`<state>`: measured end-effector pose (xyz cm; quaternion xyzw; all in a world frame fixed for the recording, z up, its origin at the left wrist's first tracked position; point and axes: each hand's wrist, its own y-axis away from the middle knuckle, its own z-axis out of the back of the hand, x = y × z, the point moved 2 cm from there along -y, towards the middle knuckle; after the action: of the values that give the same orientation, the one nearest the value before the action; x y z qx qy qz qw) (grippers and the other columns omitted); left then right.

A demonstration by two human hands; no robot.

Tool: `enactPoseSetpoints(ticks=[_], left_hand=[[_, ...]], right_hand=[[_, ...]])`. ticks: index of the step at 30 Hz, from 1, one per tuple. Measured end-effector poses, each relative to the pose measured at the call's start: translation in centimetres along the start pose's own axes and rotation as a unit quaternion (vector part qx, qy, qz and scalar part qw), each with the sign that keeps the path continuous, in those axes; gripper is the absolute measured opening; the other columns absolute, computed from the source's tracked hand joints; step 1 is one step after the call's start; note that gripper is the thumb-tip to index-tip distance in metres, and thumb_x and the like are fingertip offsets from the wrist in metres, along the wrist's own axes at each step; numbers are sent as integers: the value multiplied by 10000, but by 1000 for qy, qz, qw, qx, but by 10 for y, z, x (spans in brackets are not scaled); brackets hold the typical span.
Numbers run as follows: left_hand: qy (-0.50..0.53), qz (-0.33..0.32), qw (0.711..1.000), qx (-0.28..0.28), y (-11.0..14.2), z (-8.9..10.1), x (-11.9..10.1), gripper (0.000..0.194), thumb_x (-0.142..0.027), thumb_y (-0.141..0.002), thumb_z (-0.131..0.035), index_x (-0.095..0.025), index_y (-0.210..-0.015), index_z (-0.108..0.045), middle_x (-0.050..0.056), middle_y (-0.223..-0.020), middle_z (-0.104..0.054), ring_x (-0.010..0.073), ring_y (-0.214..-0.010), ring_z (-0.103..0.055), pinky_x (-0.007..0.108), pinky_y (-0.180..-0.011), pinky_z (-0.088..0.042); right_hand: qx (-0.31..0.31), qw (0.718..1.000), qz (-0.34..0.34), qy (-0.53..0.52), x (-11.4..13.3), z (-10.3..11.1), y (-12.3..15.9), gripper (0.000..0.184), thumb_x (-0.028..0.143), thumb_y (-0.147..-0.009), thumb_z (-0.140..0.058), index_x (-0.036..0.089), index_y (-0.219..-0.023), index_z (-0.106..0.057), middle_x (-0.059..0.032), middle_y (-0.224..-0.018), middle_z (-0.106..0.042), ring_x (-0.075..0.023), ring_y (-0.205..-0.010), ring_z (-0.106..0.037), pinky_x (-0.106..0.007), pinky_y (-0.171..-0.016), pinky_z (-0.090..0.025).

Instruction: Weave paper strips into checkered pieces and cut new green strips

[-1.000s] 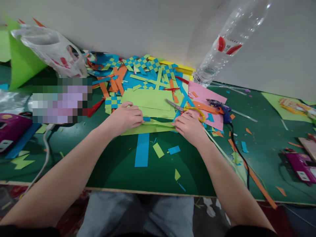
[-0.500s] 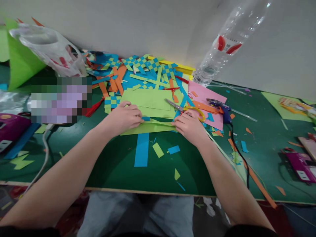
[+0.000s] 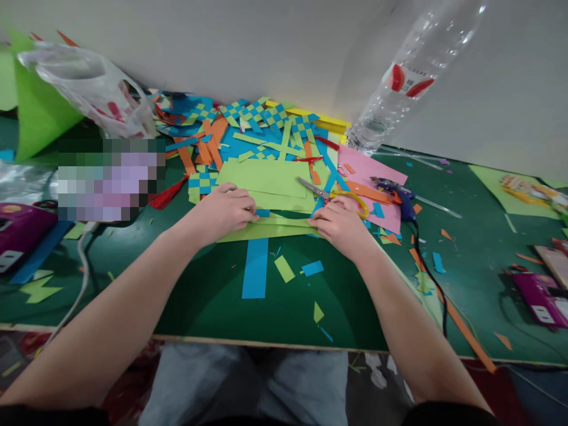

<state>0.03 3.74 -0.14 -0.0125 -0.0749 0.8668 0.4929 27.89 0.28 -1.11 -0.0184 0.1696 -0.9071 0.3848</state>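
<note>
A light green paper sheet lies flat on the green tabletop, near its middle, with a blue strip poking out beneath. The left hand and right hand press curled fingers onto the sheet's two ends, pinching its edges. Yellow-handled scissors lie just behind the right hand, touching it; woven paper mats are piled beyond.

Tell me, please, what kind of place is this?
Probably a paper-craft worktable. The dark green table is strewn with cut coloured paper strips and blue-and-green woven paper squares, and yellow-handled scissors lie beside the right hand.
</note>
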Motion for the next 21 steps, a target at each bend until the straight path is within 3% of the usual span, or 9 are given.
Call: enactPoseSetpoints(ticks=[6,14,21], left_hand=[[-41,4,999,-6,2,-4,-1,280,-192,-964,-474,-264,-893,-735,26,-966,-708,227,-945,-582,379,-798,-328],[-12,6,1000,9,6,-4,5,310,-242,-975,-442,-278,-964,-749,44,-1010,-696,239,-961,-568,379,-812,-332],[-3,9,1000,-6,6,-7,6,287,-253,-966,-467,-286,-943,-751,34,-983,-702,234,-950,-564,370,-789,-329]], right_hand=[[2,999,12,39,5,4,0,247,165,-963,-506,218,-900,-738,-24,-863,-716,-178,-838,-539,-391,-941,-337],[8,999,9,41,7,5,-1,248,110,-939,-522,229,-909,-738,-29,-873,-721,-180,-850,-544,-398,-930,-330],[8,999,6,45,6,5,-1,220,164,-949,-535,217,-868,-733,-20,-834,-718,-181,-809,-540,-392,-923,-336]])
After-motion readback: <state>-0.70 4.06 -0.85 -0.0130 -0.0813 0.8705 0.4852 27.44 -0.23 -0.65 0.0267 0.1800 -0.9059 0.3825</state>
